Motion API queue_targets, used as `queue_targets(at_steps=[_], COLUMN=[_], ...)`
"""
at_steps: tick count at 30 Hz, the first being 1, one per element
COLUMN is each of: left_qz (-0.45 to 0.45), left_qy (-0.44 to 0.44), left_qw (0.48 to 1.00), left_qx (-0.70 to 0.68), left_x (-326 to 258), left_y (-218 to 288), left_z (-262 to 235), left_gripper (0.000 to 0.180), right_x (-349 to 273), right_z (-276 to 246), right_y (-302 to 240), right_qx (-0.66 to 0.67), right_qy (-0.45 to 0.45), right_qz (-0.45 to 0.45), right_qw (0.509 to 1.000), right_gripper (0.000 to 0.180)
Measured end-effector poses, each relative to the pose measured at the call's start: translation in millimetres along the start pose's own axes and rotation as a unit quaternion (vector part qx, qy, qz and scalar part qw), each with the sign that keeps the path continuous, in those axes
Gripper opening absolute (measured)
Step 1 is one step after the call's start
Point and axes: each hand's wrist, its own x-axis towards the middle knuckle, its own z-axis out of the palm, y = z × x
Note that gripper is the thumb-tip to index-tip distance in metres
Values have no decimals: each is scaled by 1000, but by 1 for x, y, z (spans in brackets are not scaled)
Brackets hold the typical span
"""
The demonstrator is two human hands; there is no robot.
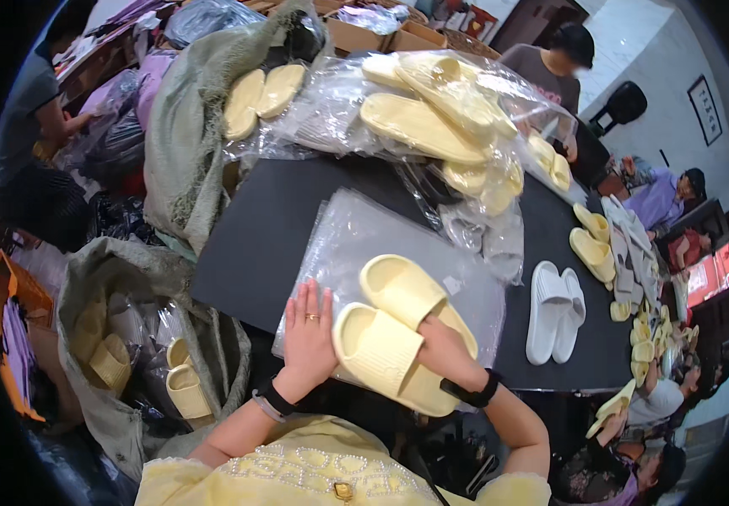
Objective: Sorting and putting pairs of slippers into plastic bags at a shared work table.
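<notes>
A pair of pale yellow slide slippers (379,341) lies side by side, soles down, over a stack of clear plastic bags (356,228) at the table's near edge. My right hand (447,347) reaches into the pair from the heel side and grips it. Its fingertips are hidden under the strap of the farther slipper. My left hand (309,333) lies flat on the bags with fingers stretched, just left of the slippers' toes, and holds nothing.
Bagged yellow slippers (432,110) are heaped at the table's far side. White slippers (554,312) stand to the right on the black table (246,244). An open woven sack (86,278) with bagged slippers stands at lower left. Several people work around, one (550,76) across the table.
</notes>
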Motion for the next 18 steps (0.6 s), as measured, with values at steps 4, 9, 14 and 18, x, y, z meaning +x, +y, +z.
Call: queue_targets(at_steps=[4,9,14,18], left_qz=[-2,1,-12,1], left_qy=[5,11,-5,-1], left_qw=[998,998,999,999], left_qx=[-69,-59,-47,-45], left_x=[5,2,1,2], left_y=[10,10,9,10], left_z=[-3,-3,-5,-4], left_gripper=[73,75,75,75], right_x=[-41,-96,-137,-145], right_z=[-13,-31,-65,-118], right_y=[65,134,169,214], right_qx=[-3,-3,-71,-117], right_qy=[92,193,355,381], right_qz=[113,124,262,359], right_qw=[989,973,895,844], right_gripper=[38,38,28,20])
